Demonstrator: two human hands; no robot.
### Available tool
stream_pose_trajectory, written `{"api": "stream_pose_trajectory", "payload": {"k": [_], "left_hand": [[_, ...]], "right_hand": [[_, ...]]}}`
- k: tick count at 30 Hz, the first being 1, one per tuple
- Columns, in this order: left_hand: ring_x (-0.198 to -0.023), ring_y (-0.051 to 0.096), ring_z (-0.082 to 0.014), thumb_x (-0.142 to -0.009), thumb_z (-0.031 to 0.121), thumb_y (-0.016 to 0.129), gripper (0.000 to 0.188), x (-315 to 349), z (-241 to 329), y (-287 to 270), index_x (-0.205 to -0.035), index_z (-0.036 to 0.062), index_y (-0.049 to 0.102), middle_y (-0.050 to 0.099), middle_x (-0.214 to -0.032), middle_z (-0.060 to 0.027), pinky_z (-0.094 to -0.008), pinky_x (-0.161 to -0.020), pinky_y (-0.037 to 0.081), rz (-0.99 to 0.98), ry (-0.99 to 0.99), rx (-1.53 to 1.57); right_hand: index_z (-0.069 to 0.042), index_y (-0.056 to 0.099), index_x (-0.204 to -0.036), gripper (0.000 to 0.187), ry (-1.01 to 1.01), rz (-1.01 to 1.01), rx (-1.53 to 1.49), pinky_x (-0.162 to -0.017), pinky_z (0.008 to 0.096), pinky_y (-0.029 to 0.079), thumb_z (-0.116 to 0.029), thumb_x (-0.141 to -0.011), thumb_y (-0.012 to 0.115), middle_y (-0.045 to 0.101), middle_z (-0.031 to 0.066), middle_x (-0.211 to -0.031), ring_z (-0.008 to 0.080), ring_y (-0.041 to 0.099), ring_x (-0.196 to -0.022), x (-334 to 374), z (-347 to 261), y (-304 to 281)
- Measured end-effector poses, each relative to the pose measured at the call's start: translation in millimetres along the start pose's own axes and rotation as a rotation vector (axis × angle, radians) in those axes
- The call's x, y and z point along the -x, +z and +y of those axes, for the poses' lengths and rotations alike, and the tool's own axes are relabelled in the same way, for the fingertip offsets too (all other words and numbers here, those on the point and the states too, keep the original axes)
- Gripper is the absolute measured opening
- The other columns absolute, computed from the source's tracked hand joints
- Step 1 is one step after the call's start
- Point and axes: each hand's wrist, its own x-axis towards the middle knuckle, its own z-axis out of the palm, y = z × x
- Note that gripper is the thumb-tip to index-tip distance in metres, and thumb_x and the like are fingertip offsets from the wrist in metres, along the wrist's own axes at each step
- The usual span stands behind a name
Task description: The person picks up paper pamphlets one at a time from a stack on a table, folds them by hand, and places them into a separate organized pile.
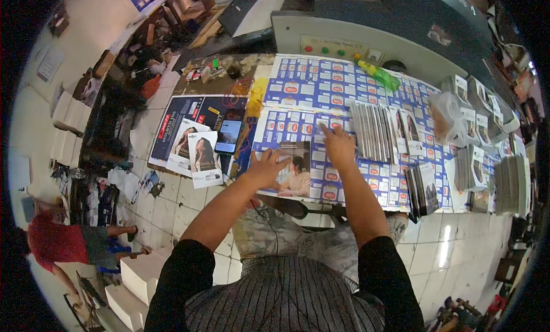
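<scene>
My left hand [267,168] lies spread at the left edge of a folded leaflet [299,182] with a photo of a person on it, fingertips resting on the paper. Right of that leaflet, my right hand [340,144] is held low over a blue-and-white printed sheet [286,102], its index finger stretched forward and nothing visible in it. Whether its fingertips touch the sheet I cannot tell. A row of thin folded leaflets [372,131] stands on edge just beyond it to the right. Closer to the front edge is a smaller dark bundle of leaflets [422,190].
Left of the sheet lie a phone [230,132], two white leaflets [205,160] and a dark poster [166,128]. A green bottle [385,78] lies at the back. Rightward are a plastic bag [448,115] and leaflet stacks [510,186]. Behind rises a panel with buttons [329,49]. A person in red [57,237] is at left.
</scene>
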Motion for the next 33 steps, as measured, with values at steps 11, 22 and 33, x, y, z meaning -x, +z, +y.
{"api": "stream_pose_trajectory", "payload": {"k": [11, 22, 33], "left_hand": [[-0.148, 0.018, -0.0378, -0.066, 0.050, 0.086, 0.108, 0.0, -5.2, -1.9, -0.155, 0.0312, 0.027, 0.020, -0.161, -0.0109, -0.0769, -0.107, 0.020, 0.031, -0.009, -0.010], [-0.149, 0.016, -0.0385, -0.068, 0.043, 0.086, 0.106, -2.8, 5.2, -10.5, -0.155, 0.0304, 0.027, 0.020, -0.161, -0.0110, -0.0779, -0.106, 0.020, -0.045, -0.009, 0.039], [-0.149, 0.016, -0.0381, -0.072, 0.049, 0.082, 0.100, 9.8, -11.8, 14.6, -0.155, 0.0284, 0.030, 0.019, -0.162, -0.0094, -0.0727, -0.111, 0.016, 0.107, 0.049, 0.092]], "right_hand": [[-0.028, 0.054, -0.139, 0.052, -0.197, -0.239, -0.086, -0.079, 0.0500, 0.051, -0.024, -0.089, 0.064, 0.063, 0.0093, -0.102, 0.0298, 0.063, -0.098, 23.2, -15.1, -7.6], [-0.027, 0.055, -0.137, 0.052, -0.312, -0.375, -0.015, -0.077, 0.0493, 0.050, -0.021, -0.086, 0.065, 0.061, 0.0113, -0.105, 0.0329, 0.062, -0.097, 10.3, 15.7, 10.9], [-0.016, 0.053, -0.139, 0.054, -0.211, -0.517, -0.130, -0.091, 0.0474, 0.046, -0.026, -0.088, 0.066, 0.062, 0.0126, -0.118, 0.0329, 0.059, -0.110, 58.2, 18.8, -28.0]]}}
